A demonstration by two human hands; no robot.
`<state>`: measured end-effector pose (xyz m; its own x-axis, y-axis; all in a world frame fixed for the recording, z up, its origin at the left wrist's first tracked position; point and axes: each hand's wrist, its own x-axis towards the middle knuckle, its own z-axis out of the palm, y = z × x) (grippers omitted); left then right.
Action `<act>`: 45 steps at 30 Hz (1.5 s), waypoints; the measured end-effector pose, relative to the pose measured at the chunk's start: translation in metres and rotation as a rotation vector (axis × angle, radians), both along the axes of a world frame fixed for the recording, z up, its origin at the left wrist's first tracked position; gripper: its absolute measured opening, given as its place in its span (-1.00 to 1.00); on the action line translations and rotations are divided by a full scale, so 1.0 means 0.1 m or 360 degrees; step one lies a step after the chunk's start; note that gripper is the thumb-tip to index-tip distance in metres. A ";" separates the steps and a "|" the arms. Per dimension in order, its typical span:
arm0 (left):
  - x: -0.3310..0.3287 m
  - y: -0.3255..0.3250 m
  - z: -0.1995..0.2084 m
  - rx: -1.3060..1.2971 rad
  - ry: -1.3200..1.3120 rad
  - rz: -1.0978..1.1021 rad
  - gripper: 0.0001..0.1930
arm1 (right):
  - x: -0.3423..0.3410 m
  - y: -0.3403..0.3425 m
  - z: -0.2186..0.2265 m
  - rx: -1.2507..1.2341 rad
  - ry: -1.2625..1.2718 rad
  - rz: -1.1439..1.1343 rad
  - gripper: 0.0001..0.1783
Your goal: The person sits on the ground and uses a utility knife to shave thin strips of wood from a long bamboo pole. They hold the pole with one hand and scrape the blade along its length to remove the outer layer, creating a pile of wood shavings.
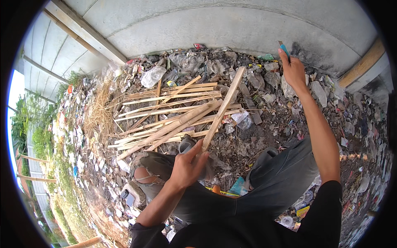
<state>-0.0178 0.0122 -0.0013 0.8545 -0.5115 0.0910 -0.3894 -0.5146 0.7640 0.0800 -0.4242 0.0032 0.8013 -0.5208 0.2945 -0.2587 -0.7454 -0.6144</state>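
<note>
My left hand [189, 166] is closed round the lower end of a split bamboo strip [225, 105], which slants up and away to the right over the ground. Out to the far right, my right hand [294, 73] grips a utility knife [284, 50] with a teal handle, its short blade pointing up toward the wall. The knife is well apart from the strip. Ahead and to the left lies a loose pile of split bamboo strips [165, 109], pale and mostly side by side, with thicker pieces [173, 126] on top.
Rubbish-strewn ground [273, 128] surrounds my bent legs [264, 182]. A grey concrete wall [231, 27] closes off the far side, with a bamboo post [364, 62] at right. Dry straw [99, 109] lies left of the pile. A dark phone-like object [130, 200] rests on a block [136, 192].
</note>
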 end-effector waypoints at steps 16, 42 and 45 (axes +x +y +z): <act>0.08 -0.17 0.23 0.0145 0.0173 0.0209 -0.47 | -0.73 1.52 0.16 0.0018 0.0370 0.1255 -0.28; -0.01 -0.06 0.08 0.0020 0.0279 0.0055 -0.47 | -0.14 0.43 -0.01 0.0758 0.0148 0.0534 -0.34; -0.01 -0.08 0.09 0.0050 0.0347 0.0079 -0.46 | -0.16 0.79 -0.12 0.1182 0.0123 0.0730 -0.57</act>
